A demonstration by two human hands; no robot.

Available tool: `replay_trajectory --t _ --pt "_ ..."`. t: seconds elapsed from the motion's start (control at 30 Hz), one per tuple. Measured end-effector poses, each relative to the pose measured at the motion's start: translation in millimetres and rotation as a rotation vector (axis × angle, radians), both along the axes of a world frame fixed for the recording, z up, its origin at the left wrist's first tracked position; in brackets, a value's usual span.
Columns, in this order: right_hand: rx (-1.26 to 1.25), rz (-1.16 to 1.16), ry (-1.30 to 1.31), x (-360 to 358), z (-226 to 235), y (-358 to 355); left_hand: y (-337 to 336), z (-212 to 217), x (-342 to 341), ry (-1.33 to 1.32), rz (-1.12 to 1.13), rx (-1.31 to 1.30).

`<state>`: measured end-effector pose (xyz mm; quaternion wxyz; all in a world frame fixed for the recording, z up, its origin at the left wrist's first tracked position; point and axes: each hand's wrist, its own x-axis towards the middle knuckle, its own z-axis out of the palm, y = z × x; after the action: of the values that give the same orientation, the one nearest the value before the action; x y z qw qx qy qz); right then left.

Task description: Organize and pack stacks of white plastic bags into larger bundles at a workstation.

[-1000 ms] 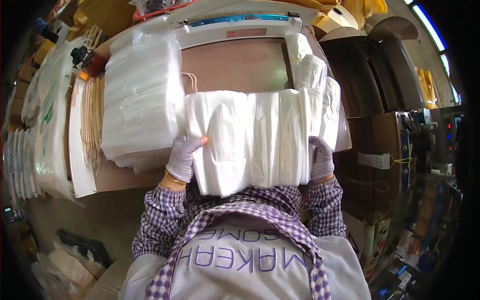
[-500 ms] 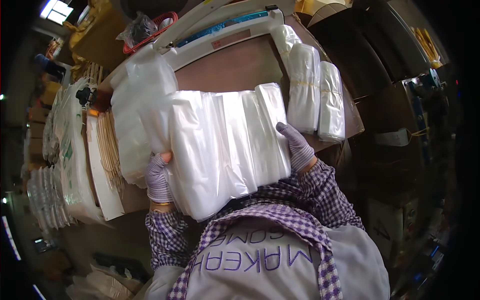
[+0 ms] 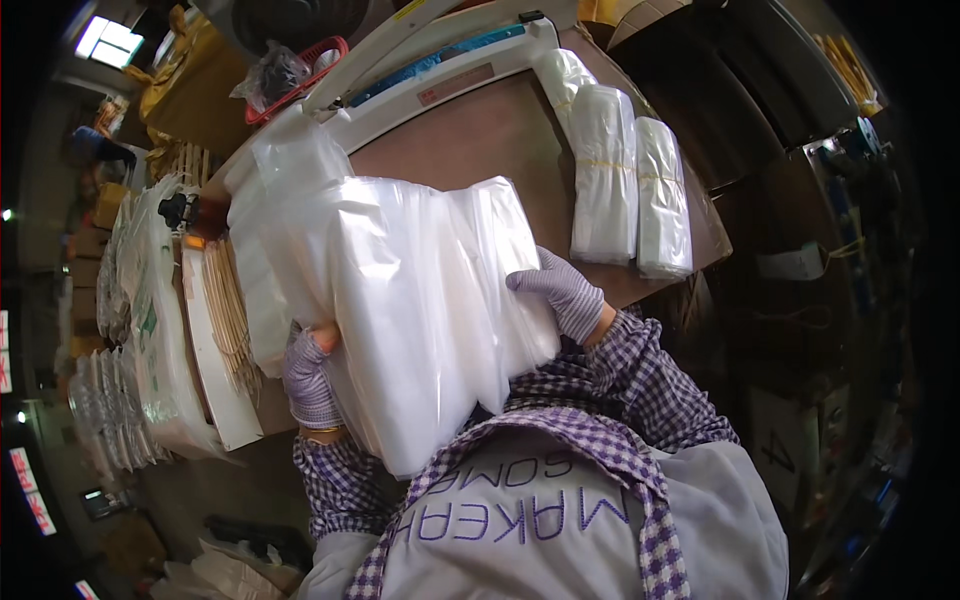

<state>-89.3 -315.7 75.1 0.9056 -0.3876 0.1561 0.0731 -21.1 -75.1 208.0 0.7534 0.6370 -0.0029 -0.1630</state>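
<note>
A stack of clear plastic bags [image 3: 400, 290] hangs between my two hands over the table's near edge, bent into folds. My left hand [image 3: 312, 378], in a striped glove with a bare thumb tip, grips its left edge. On the right edge, my right hand [image 3: 566, 296] presses its gloved thumb on top, with the other fingers hidden underneath. More loose clear bags [image 3: 262, 290] lie left of the stack. Several rolled bundles of bags [image 3: 604, 200], tied with yellow bands, rest at the table's right side.
A white sealing machine [image 3: 440, 95] with a blue strip spans the back of the brown table [image 3: 455, 140]. Behind it at left sits a red basket [image 3: 325, 55]. Thin tan ties [image 3: 225, 300] lie along the left side, near stacked plastic packs [image 3: 165, 330]. Dark boxes [image 3: 700, 90] stand at the right.
My right hand has moved left and slightly down, bringing the stack's right edge inward. The bags have bunched into deeper folds, and their lower edge hangs lower. My left hand keeps its grip.
</note>
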Motion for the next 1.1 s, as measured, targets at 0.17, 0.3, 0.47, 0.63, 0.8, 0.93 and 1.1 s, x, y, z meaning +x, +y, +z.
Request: replay_trajectory --t 0.17,0.3,0.47,0.63,0.8,0.93,1.1 --pt "0.152 -0.186 0.096 -12 18 -22 -7 -11 6 0.138 0.005 -0.096" --pt "0.007 -0.24 -0.037 -20 56 -41 -5 -57 10 0.21 -0.088 0.06" --pt "-0.509 -0.253 0.081 2 123 -25 -18 -108 9 0.184 -0.117 0.115" --pt "-0.415 -0.272 0.041 4 98 -46 -21 -112 13 0.129 -0.094 0.179" --pt "-0.249 -0.363 0.085 -5 66 -54 -32 -129 10 0.05 -0.124 0.159" --pt "-0.123 -0.367 0.133 -9 57 -50 -32 -137 15 0.033 -0.154 0.091" --pt "-0.261 -0.366 0.145 -9 51 -41 -48 -137 23 0.024 -0.164 0.187"
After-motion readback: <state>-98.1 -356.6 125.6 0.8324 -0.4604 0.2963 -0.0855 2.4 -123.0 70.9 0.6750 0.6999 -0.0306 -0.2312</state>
